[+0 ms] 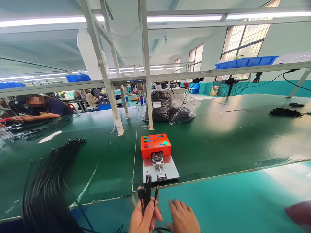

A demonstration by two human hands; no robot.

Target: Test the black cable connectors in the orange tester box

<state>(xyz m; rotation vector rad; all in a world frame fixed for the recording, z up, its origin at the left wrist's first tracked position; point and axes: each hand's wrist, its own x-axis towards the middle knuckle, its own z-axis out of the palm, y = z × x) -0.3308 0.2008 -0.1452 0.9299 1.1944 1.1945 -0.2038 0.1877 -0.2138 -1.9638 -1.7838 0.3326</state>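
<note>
Left hand (144,217) clamps black cables (147,191). Right hand (184,216) is just beside it, grip unclear. Beyond both sits an orange box (156,147)

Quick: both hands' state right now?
Left hand: closed, holding a small bunch of black cables, ends up.
Right hand: back to camera, palm hidden; can't tell whether it's holding anything.

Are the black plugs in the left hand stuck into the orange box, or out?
Out: the black plugs point up from the left hand, tips showing, none touching the orange box.
</note>
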